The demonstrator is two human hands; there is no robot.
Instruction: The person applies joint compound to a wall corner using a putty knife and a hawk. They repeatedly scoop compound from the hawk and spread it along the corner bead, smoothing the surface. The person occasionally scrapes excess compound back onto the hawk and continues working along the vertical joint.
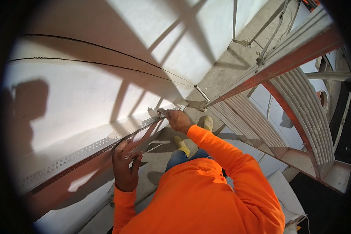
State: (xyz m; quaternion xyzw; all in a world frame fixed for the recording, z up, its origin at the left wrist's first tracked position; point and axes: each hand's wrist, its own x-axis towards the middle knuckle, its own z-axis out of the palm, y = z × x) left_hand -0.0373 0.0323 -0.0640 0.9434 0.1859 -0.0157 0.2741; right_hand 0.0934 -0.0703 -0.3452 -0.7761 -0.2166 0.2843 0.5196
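A perforated metal bead [85, 160] runs along the edge of the white wall [66, 97], with pale compound smeared on its far section. My right hand [177, 121] is closed on a small scraper-like tool [162, 112] against that far end. My left hand [124, 167], lower down and beside the bead, holds a thin-bladed tool [154, 148] with red at its handle, its fingertips up near the bead's edge. Shadows fall across the wall and bead.
My yellow boots [181, 145] stand on dusty concrete [238, 62]. To the right are a metal beam [292, 46] with an orange-red side, a curved ribbed frame [308, 113] and metal rods. A short pale pipe [201, 92] stands by the wall; a white board [277, 191] is at lower right.
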